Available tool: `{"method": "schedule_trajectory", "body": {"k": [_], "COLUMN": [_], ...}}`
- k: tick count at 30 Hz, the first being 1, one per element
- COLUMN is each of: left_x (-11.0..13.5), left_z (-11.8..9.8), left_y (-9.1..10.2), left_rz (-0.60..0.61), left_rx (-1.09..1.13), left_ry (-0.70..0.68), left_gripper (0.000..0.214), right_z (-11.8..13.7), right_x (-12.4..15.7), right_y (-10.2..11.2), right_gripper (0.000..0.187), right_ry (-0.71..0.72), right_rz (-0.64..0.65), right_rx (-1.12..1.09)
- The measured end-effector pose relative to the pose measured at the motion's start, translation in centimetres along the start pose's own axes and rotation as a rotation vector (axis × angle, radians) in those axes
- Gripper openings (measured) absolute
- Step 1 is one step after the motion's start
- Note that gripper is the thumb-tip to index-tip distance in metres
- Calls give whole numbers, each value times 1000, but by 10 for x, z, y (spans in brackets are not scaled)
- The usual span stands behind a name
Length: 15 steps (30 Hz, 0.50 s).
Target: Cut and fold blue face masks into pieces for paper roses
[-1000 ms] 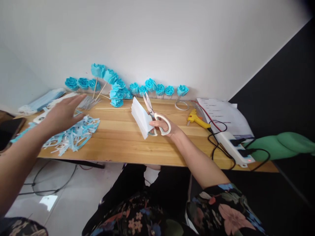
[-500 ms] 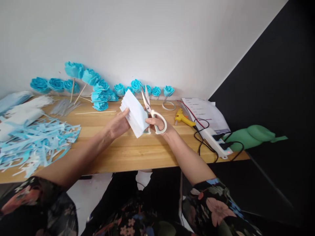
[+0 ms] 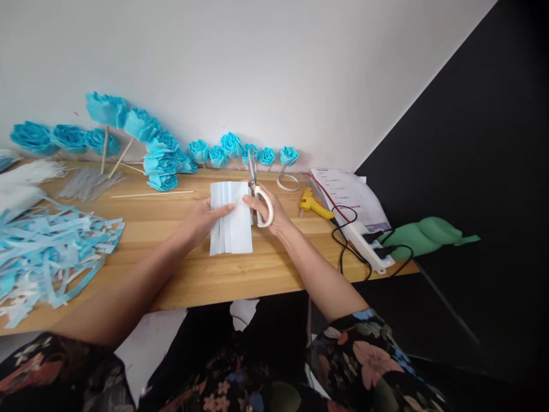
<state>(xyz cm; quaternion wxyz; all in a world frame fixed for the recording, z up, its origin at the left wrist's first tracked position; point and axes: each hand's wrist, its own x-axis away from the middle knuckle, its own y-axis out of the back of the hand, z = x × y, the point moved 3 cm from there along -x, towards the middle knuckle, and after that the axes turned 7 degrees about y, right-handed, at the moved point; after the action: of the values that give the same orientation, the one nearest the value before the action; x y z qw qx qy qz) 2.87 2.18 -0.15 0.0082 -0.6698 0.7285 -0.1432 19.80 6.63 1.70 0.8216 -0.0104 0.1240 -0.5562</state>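
Observation:
A stack of pale blue and white folded paper [image 3: 240, 229] is held upright over the table, its layers fanned out on the left side. My left hand [image 3: 202, 222] grips it from the left, thumb across the front. From the right, my right hand [image 3: 274, 213] pinches the other edge with its thumb. That same hand has white-handled scissors [image 3: 252, 171] hooked on it, blades pointing up and nearly closed. My right fingers behind the paper are partly hidden.
Blue paper flowers [image 3: 160, 154] on sticks line the wall. Shredded blue and white strips [image 3: 64, 252] cover the left of the wooden table [image 3: 180, 286]. To the right are a ring of wire [image 3: 288, 182], a yellow glue gun [image 3: 315, 203], printed sheets [image 3: 351, 194], a power strip [image 3: 364, 246] with cables, and green material [image 3: 424, 237].
The paper has turned from a slant to upright and its layers are spread more on the left. The scissor blades have come closer together. The view has shifted slightly.

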Motion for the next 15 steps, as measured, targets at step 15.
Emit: {"method": "schedule_trajectory", "body": {"k": [15], "left_x": [-11], "left_z": [5], "left_y": [17], "left_rz": [-155], "left_rx": [205], "left_ry": [31], "left_gripper": [49], "right_z": [-10], "right_x": [-5], "right_y": [9], "right_gripper": [46], "right_ry": [59], "right_rz": [-120], "right_rx": [-69]}}
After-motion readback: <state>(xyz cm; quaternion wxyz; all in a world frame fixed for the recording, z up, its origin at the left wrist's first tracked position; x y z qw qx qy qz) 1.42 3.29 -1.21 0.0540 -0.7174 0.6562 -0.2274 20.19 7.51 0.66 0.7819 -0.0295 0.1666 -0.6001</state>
